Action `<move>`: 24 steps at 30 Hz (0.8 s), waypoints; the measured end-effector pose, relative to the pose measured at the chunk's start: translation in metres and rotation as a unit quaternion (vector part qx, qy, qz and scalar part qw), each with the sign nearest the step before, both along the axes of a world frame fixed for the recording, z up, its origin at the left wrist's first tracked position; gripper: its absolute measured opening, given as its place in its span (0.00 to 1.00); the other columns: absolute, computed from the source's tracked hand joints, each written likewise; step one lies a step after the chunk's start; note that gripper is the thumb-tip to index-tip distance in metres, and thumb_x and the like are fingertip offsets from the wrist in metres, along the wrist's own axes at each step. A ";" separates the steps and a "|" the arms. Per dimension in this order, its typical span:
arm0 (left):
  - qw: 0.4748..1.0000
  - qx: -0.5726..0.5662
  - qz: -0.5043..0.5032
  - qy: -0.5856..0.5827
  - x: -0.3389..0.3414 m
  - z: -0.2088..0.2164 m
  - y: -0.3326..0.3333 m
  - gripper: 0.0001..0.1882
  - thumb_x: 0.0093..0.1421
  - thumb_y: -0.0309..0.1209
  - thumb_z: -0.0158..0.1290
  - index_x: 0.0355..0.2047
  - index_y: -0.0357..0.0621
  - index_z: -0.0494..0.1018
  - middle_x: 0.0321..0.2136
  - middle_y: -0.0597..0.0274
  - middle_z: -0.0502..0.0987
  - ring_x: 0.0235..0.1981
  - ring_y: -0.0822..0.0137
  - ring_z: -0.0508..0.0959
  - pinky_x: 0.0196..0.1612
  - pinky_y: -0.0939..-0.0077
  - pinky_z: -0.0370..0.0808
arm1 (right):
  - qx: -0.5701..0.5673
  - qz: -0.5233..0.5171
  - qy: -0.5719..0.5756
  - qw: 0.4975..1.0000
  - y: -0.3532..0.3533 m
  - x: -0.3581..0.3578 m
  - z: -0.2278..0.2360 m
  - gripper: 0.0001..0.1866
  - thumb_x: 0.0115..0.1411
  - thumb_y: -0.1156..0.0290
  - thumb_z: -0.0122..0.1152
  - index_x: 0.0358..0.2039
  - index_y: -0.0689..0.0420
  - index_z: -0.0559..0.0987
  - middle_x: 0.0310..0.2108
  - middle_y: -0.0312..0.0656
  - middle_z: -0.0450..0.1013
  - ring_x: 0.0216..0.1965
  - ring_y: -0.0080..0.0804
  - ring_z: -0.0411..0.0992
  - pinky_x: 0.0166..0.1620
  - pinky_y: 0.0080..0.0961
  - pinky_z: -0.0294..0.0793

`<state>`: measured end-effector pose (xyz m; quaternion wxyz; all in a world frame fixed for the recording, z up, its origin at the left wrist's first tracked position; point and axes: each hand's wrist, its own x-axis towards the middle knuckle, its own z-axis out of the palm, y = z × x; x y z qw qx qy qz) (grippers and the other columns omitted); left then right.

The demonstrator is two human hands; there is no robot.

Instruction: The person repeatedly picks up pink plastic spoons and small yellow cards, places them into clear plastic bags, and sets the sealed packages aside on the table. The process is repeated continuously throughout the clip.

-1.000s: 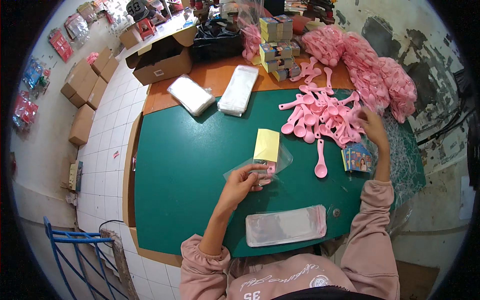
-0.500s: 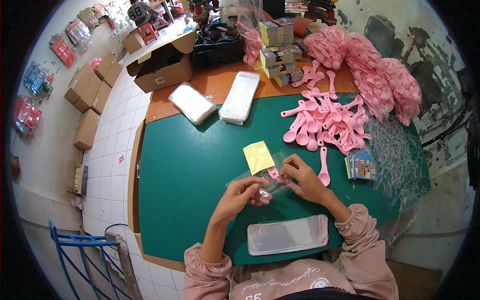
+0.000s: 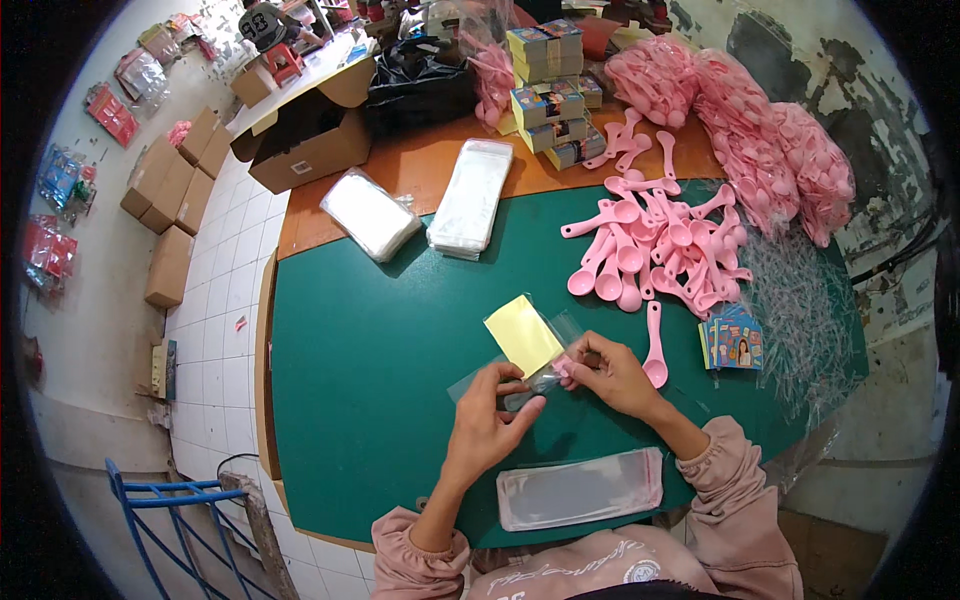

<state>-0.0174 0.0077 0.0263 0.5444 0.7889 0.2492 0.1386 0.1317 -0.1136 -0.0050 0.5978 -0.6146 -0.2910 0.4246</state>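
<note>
together left hand (image 3: 487, 420) and right hand (image 3: 608, 372) pinch a clear bag (image 3: 530, 372).

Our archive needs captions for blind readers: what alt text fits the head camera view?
Seen from above, a person's left hand and right hand together hold a clear plastic bag with a yellow card over a green table. A heap of pink spoons lies to the right, and a stack of clear bags lies near the person.

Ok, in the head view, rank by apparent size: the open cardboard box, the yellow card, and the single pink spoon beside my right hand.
1. Open cardboard box
2. Yellow card
3. Single pink spoon, narrower than the card, though similar in length, so that ranking is less sure.
</note>
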 end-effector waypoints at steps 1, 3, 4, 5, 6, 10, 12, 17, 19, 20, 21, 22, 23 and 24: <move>1.000 0.000 0.000 0.002 0.001 -0.003 -0.002 0.11 0.52 0.23 0.53 0.35 0.33 0.66 0.32 0.58 0.69 0.37 0.70 0.75 0.29 0.79 0.78 | 0.000 0.000 0.002 1.000 -0.001 0.000 0.000 0.07 0.56 0.72 0.55 0.28 0.62 0.67 0.29 0.37 0.67 0.29 0.20 0.70 0.32 0.17 0.71; 1.000 0.004 0.023 -0.007 0.002 -0.014 -0.002 0.10 0.52 0.22 0.53 0.34 0.33 0.66 0.32 0.60 0.68 0.36 0.71 0.74 0.32 0.79 0.78 | 0.002 0.051 -0.037 0.998 -0.001 0.001 0.000 0.08 0.56 0.72 0.54 0.28 0.62 0.67 0.24 0.37 0.69 0.26 0.21 0.71 0.29 0.17 0.72; 1.000 -0.026 0.010 -0.011 0.000 -0.016 0.001 0.09 0.53 0.22 0.52 0.34 0.33 0.66 0.32 0.61 0.68 0.36 0.72 0.74 0.34 0.79 0.79 | 0.002 0.053 -0.034 0.998 0.000 0.000 0.001 0.08 0.56 0.72 0.54 0.28 0.62 0.67 0.24 0.37 0.69 0.26 0.21 0.71 0.29 0.17 0.72; 1.000 -0.026 0.012 -0.009 -0.002 -0.020 0.004 0.09 0.53 0.22 0.52 0.34 0.33 0.66 0.32 0.61 0.68 0.36 0.72 0.74 0.34 0.79 0.79 | 0.007 0.055 -0.008 0.998 0.001 -0.001 0.003 0.08 0.57 0.72 0.54 0.29 0.62 0.67 0.25 0.37 0.69 0.27 0.21 0.71 0.30 0.17 0.72; 0.996 -0.089 0.005 -0.027 -0.004 -0.024 0.006 0.08 0.53 0.22 0.51 0.33 0.33 0.66 0.32 0.61 0.68 0.35 0.72 0.73 0.33 0.79 0.79 | 0.012 0.057 0.017 0.998 0.002 -0.002 0.003 0.08 0.57 0.71 0.54 0.29 0.63 0.68 0.25 0.37 0.70 0.27 0.20 0.71 0.30 0.16 0.72; 0.992 -0.122 -0.005 -0.012 -0.005 -0.022 0.007 0.05 0.54 0.22 0.51 0.30 0.33 0.68 0.31 0.60 0.68 0.33 0.73 0.74 0.30 0.81 0.78 | 0.016 0.047 0.074 0.996 0.007 -0.002 0.003 0.07 0.57 0.72 0.54 0.30 0.63 0.68 0.25 0.37 0.70 0.27 0.20 0.71 0.30 0.17 0.73; 0.996 -0.091 0.017 -0.004 -0.004 -0.015 0.005 0.04 0.54 0.22 0.51 0.28 0.32 0.68 0.31 0.60 0.69 0.31 0.74 0.74 0.30 0.81 0.77 | -0.009 0.033 0.052 0.998 0.009 -0.005 0.003 0.07 0.56 0.73 0.54 0.30 0.63 0.69 0.25 0.39 0.70 0.26 0.21 0.71 0.28 0.18 0.73; 0.997 0.004 0.075 -0.013 -0.001 -0.018 0.008 0.05 0.53 0.23 0.52 0.24 0.31 0.70 0.31 0.60 0.71 0.27 0.75 0.75 0.28 0.82 0.76 | -0.037 0.007 0.047 0.998 0.009 -0.005 -0.002 0.07 0.56 0.74 0.54 0.28 0.64 0.68 0.24 0.40 0.70 0.23 0.21 0.72 0.24 0.17 0.73; 0.997 -0.007 0.074 0.008 -0.003 -0.021 0.008 0.06 0.52 0.23 0.54 0.25 0.31 0.69 0.30 0.59 0.72 0.27 0.74 0.75 0.27 0.83 0.75 | -0.039 0.000 0.038 0.999 0.011 -0.007 0.000 0.07 0.56 0.74 0.54 0.28 0.64 0.68 0.23 0.40 0.70 0.21 0.21 0.71 0.23 0.17 0.72; 0.997 -0.006 0.076 0.009 -0.004 -0.019 0.008 0.06 0.52 0.23 0.54 0.25 0.31 0.69 0.30 0.59 0.72 0.27 0.74 0.75 0.27 0.83 0.75 | -0.024 -0.026 0.049 0.998 0.013 -0.009 0.002 0.07 0.55 0.74 0.54 0.28 0.64 0.68 0.22 0.39 0.70 0.21 0.21 0.71 0.23 0.16 0.72; 0.995 -0.041 0.088 0.026 -0.004 -0.015 0.008 0.06 0.52 0.22 0.54 0.25 0.32 0.68 0.29 0.60 0.72 0.27 0.74 0.75 0.27 0.83 0.74 | -0.010 -0.052 0.060 0.997 0.014 -0.011 0.003 0.07 0.55 0.75 0.55 0.27 0.64 0.67 0.21 0.39 0.70 0.21 0.21 0.71 0.22 0.16 0.72; 0.991 -0.076 0.098 0.041 -0.002 -0.014 0.008 0.07 0.52 0.22 0.54 0.25 0.33 0.67 0.28 0.61 0.71 0.27 0.75 0.75 0.28 0.84 0.73 | -0.010 -0.052 0.060 0.997 0.014 -0.012 0.003 0.07 0.55 0.75 0.55 0.27 0.64 0.67 0.21 0.39 0.70 0.21 0.21 0.71 0.22 0.16 0.72; 0.991 -0.076 0.098 0.041 -0.001 -0.014 0.007 0.07 0.52 0.22 0.54 0.25 0.33 0.67 0.28 0.61 0.71 0.27 0.75 0.75 0.28 0.84 0.73 | -0.005 -0.047 0.050 0.998 0.013 -0.013 0.002 0.07 0.55 0.76 0.55 0.28 0.63 0.67 0.21 0.38 0.69 0.21 0.21 0.71 0.22 0.16 0.72; 0.988 -0.097 0.122 0.012 0.001 -0.014 0.006 0.07 0.52 0.22 0.54 0.26 0.35 0.65 0.28 0.62 0.71 0.27 0.76 0.74 0.29 0.84 0.73 | 0.001 -0.042 0.040 0.998 0.013 -0.014 0.001 0.06 0.54 0.76 0.55 0.28 0.63 0.67 0.21 0.38 0.69 0.21 0.21 0.72 0.22 0.16 0.72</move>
